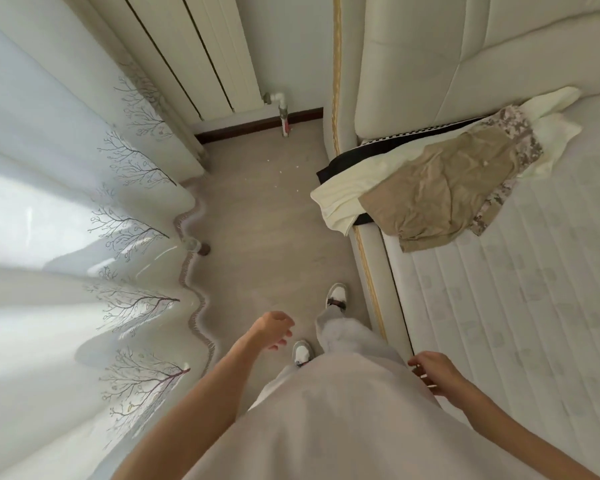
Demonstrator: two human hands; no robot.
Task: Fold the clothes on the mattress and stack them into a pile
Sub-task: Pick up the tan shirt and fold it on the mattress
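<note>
Bedroom aisle beside bare quilted mattress (499, 306), clothes unfolded near its head end.
Heaped on mattress corner by padded headboard (413, 64): tan garment (440, 188) on top, over camouflage piece (520, 133), cream garment (336, 202) and black garment (343, 164) drooping off mattress edge. Left of mattress: pale floor (257, 209), radiator (194, 53), tree-printed curtain (84, 220). Left hand (272, 329) and right hand (430, 370) loosely curled, holding nothing, well apart from clothes.
</note>
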